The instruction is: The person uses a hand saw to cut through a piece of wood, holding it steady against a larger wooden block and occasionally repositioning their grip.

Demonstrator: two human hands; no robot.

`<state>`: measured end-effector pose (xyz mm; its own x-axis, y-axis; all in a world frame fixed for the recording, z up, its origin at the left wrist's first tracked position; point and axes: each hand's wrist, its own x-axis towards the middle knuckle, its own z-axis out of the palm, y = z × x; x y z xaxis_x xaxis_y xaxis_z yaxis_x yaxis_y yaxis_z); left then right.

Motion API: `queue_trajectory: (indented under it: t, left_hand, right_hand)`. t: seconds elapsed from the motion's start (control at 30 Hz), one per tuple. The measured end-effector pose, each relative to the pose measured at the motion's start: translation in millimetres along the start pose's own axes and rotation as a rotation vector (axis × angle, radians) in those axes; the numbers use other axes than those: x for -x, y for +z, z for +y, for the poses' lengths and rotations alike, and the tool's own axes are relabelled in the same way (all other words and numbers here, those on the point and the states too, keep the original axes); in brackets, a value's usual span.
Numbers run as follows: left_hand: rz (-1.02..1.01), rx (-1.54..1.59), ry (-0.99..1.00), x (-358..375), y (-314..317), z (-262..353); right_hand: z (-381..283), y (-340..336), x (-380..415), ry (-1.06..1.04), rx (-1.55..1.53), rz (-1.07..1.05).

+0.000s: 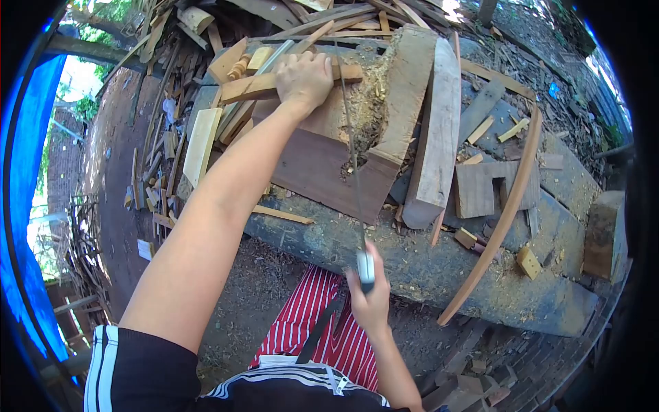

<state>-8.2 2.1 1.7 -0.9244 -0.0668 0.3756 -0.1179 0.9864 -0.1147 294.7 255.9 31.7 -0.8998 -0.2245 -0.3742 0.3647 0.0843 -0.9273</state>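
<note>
My right hand (369, 299), low in the middle of the view, is closed round the pale and dark handle of a handsaw (354, 147). Its thin blade runs away from me, edge toward the viewer, across a large brown wood block (316, 165) and past the end of a short wooden bar (250, 86). My left hand (302, 80) is wrapped over that bar, just left of the blade. Sawdust (371, 89) lies on the block around a rough, hollowed patch.
A thick pale plank (439, 137) lies right of the block. Further right are a notched wood piece (480, 189) and a long curved strip (504, 220) reaching past the workbench's (302, 233) near edge. Scrap wood (329, 24) is heaped behind. A blue tarp (27, 240) hangs at left.
</note>
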Motion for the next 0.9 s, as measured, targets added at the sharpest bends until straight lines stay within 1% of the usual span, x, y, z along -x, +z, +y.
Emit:
queue_trajectory:
  t: [0.03, 0.1, 0.17, 0.2, 0.23, 0.3, 0.37, 0.4, 0.43, 0.47, 0.5, 0.57, 0.63, 0.7, 0.73, 0.8, 0.87, 0.9]
  left_hand:
    - [-0.004, -0.005, -0.013, 2, 1, -3]
    - [0.015, 0.015, -0.008, 0, 4, 0]
    - [0.003, 0.028, -0.012, 1, 1, 2]
    - [-0.015, 0.025, -0.011, 1, -1, 1]
    - [-0.01, 0.019, -0.016, 0, -2, 0]
    - [0.008, 0.001, -0.005, 0, -1, 1]
    - [0.012, 0.011, 0.004, 0, 1, 1]
    - [0.02, 0.016, 0.008, 0, 2, -1]
    - [0.015, 0.012, 0.003, 0, 1, -2]
    - [0.025, 0.006, 0.029, 0, -1, -2]
    - [0.034, 0.001, 0.055, 2, -2, -4]
    - [0.03, 0.008, 0.038, 1, -3, -1]
    - [0.039, 0.016, -0.001, 2, -4, 4]
    - [0.011, 0.006, 0.013, 1, -3, 1]
    - [0.01, -0.002, 0.021, 2, -2, -1]
    - [0.017, 0.004, 0.012, 1, 1, 0]
    - [0.012, 0.003, 0.012, 0, 1, 1]
    - [0.007, 0.003, 0.011, 0, 1, 0]
  right_hand:
    - [-5, -8, 13, 0.1, -0.031, -0.036]
    - [-15, -8, 7, 0.024, 0.013, -0.008]
    - [-18, -1, -36, -0.08, 0.011, 0.02]
    - [-32, 2, -61, 0.018, -0.049, -0.02]
    - [-37, 9, -88, -0.001, -0.063, -0.02]
    - [-31, 22, -106, -0.103, 0.016, 0.029]
    - [-34, 15, -74, 0.026, -0.028, -0.028]
    - [-6, 16, -51, -0.127, 0.056, 0.041]
    - [-6, 10, -22, -0.154, 0.082, 0.027]
    - [3, 4, 3, -0.088, 0.098, 0.021]
    - [-3, -4, 14, -0.023, 0.053, -0.006]
    - [-9, -7, 0, -0.101, 0.052, 0.028]
    - [-26, -1, -39, 0.04, -0.064, -0.023]
    - [-25, 16, -87, -0.041, -0.062, -0.012]
    - [-31, 22, -95, -0.063, -0.018, 0.009]
    - [-31, 25, -90, -0.081, 0.028, 0.034]
    - [-9, 22, -48, -0.159, 0.033, 0.066]
    - [2, 14, -20, -0.18, 0.105, 0.052]
